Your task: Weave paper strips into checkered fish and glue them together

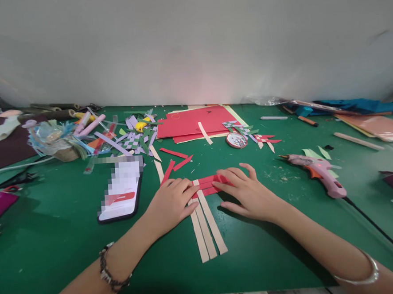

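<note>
Cream paper strips (205,235) fan toward me on the green table, woven at their far ends with red paper strips (207,182). My left hand (173,199) is curled over the left end of the weave, thumb and fingers gripping the strips there. On the right, my right hand (244,190) rests its fingertips on the red strips, fingers spread and thumb apart on the table. Part of the weave is hidden under both hands. Loose red strips (173,153) and a cream strip (159,170) lie just beyond my left hand.
A phone (122,189) lies left of my left hand. A pink glue gun (318,173) with a black cord lies at right. Farther back are red paper sheets (191,123), a round tin (236,140), purple and green scraps (138,139), and a wooden stick (358,141).
</note>
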